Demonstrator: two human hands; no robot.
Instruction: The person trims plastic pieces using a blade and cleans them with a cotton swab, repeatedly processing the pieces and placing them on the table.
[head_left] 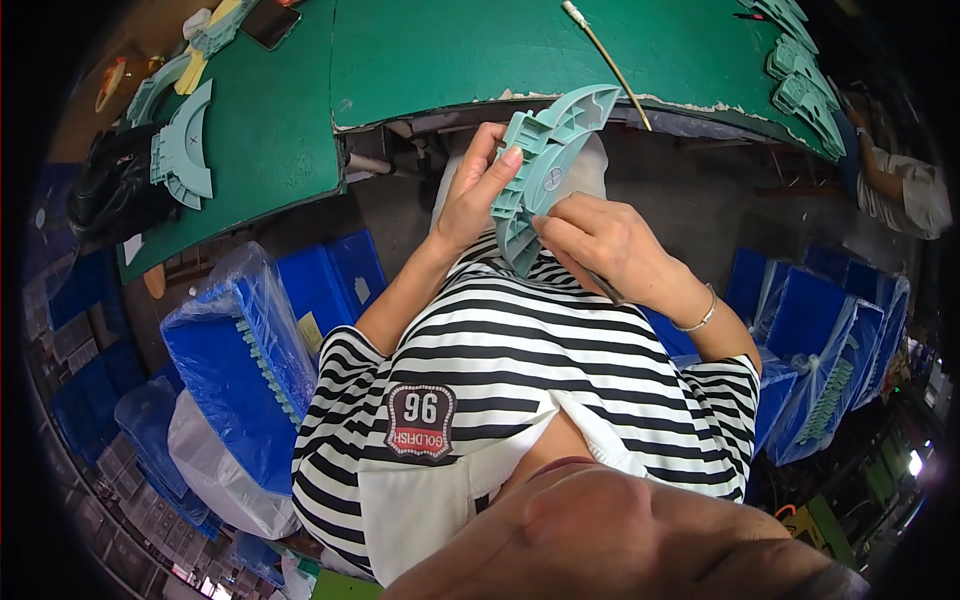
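Between the two hands, above the lap and just off the table edge: a curved teal plastic part (562, 150), held tilted, its ribbed side toward the left. Left hand (472, 197) closed on that ribbed side, thumb laid across the front, fingers curled at the edge. Right hand (608, 243) narrow, fingertips drawn together against the lower portion of the part, a slim dark tool (608, 290) gripped in the same hand, one end showing below the palm. A round marked disc (552, 179) sits on the part's face, between the hands.

Nearest beyond: striped shirt (520, 345), with a "96" patch (421, 420). Green table (440, 50) ahead; on it a thin stick (606, 62) with a pale tip, its other end past the edge. Table's left side: similar teal part (187, 150) beside a black bag (118, 180); dark phone (270, 22) and yellow item (192, 73) farther up. Table's right side: cluster of teal parts (803, 95).

Farther out, blue bins in clear plastic on both sides; left bin (225, 340) and right bin (825, 365) each show a row of teal pieces. Another person (903, 190) at far right, partly seen.
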